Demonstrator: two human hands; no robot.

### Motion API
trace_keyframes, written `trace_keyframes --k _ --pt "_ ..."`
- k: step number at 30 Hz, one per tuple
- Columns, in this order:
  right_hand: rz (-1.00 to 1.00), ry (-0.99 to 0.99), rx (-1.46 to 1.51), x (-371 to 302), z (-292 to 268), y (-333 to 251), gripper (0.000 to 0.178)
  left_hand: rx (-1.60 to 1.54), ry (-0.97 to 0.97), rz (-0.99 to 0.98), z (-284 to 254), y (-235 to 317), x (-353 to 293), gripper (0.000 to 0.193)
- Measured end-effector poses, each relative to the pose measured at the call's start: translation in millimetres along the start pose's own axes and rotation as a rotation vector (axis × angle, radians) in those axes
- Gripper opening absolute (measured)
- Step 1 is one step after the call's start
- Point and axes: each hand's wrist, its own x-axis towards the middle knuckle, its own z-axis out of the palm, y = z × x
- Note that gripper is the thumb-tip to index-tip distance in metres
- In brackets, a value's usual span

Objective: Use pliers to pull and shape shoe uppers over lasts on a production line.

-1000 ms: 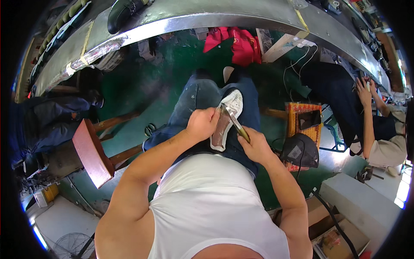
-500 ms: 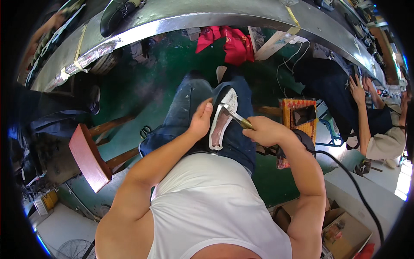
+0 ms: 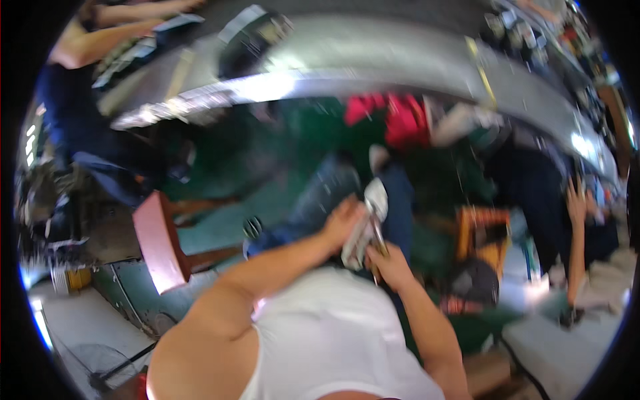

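A shoe [image 3: 358, 241] lies sole side up in my lap, with a white rim round its underside. The whole scene is blurred by motion. My left hand [image 3: 345, 220] is closed on the shoe's left side. On the other side, my right hand [image 3: 392, 264] grips a metal hand tool [image 3: 377, 233] with a yellowish handle. The tool's shank lies along the shoe's right edge, close to the white toe part. Its working end is too smeared to make out, and I cannot tell if it touches the shoe.
A metal-edged bench [image 3: 320, 83] curves across the far side, with a dark shoe [image 3: 250, 43] on it. Red cloth [image 3: 405, 120] lies beneath. A reddish stool [image 3: 160, 243] stands left, an orange-framed stool [image 3: 467, 230] right. Co-workers sit at both sides; one hand [image 3: 575, 203] shows at right.
The view has swung, shifting the scene right and down. My left hand has come onto the shoe's side. The tool has turned more upright, and my right hand has come nearer to the shoe's heel end.
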Motion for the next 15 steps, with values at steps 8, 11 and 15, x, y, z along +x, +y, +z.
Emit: trace_keyframes --k 8,11,15 --pt "0.34 -0.404 0.695 5.5 -58.8 29.5 0.032 0.263 -0.035 0.325 11.1 -14.3 -12.1 0.057" --pt "0.353 -0.447 0.711 6.1 -63.9 23.0 0.035 0.502 -0.036 0.523 8.0 -4.9 -11.5 0.051" --pt "0.335 -0.494 0.591 5.6 -77.5 18.5 0.036 0.625 -0.112 0.505 8.0 10.6 -10.8 0.045"
